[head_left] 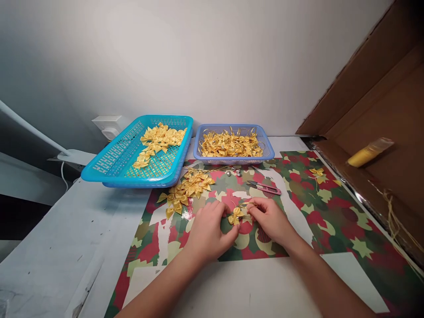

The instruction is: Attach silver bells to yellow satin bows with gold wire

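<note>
My left hand (pixel 208 229) and my right hand (pixel 270 219) meet over the patterned mat (pixel 334 221), both pinching a small yellow ribbon bow (pixel 236 216) with a thin gold cord loop at its top. The left fingers are curled round the bow's left side. At the bow's right, my right fingers grip the cord. A heap of loose yellow bows (pixel 187 187) lies just left of and beyond my left hand. Red thread snips (pixel 265 188) rest on the mat just beyond my right hand.
A turquoise basket (pixel 109 170) with yellow bows stands at the back left. Beside it a blue basket (pixel 268 152) holds several gold-corded bows. A few silver bells (pixel 236 171) and one stray bow (pixel 318 173) lie on the mat. A cardboard box (pixel 380 132) holding a yellow spool flanks the right.
</note>
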Demonstrator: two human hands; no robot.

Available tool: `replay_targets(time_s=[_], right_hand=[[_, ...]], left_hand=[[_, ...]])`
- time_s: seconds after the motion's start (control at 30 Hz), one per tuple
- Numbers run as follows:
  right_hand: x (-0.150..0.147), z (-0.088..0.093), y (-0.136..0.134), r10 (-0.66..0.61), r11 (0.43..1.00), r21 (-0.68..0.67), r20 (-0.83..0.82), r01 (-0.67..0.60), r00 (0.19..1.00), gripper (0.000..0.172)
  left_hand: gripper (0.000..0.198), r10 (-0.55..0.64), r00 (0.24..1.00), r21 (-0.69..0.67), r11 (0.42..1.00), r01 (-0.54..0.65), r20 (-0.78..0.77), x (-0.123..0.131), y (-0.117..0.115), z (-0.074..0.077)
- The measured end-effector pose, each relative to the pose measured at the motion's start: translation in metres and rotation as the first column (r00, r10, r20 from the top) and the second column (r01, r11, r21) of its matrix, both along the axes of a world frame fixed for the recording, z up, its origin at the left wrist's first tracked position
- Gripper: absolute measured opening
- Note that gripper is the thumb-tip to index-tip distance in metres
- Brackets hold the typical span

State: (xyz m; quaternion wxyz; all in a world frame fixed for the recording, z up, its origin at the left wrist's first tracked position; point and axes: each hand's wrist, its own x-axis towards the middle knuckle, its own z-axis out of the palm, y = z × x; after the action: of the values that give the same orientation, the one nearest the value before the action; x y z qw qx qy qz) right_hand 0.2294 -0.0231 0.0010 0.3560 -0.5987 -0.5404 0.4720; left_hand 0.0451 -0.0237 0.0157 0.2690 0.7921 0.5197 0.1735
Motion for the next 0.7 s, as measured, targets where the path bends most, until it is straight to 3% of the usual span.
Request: replay_targets(time_s=[0.17,0.4,0.53,0.7], right_hand=[[-0.0004,0.0015,-0.0004,0.004,1.0,0.005,0.05,-0.005,0.999,0.022],[-0.0032,0.004,-0.0004,0.081,0.983,0.15,0.139,-0.102,0.987,0.022],[-0.0056,0.0088,-0.0031,0.128,0.985,0.09,0.166,-0.145,0.978,0.019],[-0.0083,0.0092,-0.006,0.146,0.989,-0.013,0.079,-0.146,0.986,0.018]], left_hand=[[0.015,0.01,1.0,-0.001,1.0,-0.01,-0.002,0.0005,0.001,-0.0026],[0.006,0.006,1.0,0.013,1.0,-0.006,-0.012,0.0024,0.0005,-0.0082],[0.003,-0.009,1.0,-0.003,1.0,0.008,-0.022,0.0033,0.0,-0.0086],[0.004,-0.002,1.0,-0.005,1.0,0.002,-0.018,0.0043,-0.0008,-0.0085]])
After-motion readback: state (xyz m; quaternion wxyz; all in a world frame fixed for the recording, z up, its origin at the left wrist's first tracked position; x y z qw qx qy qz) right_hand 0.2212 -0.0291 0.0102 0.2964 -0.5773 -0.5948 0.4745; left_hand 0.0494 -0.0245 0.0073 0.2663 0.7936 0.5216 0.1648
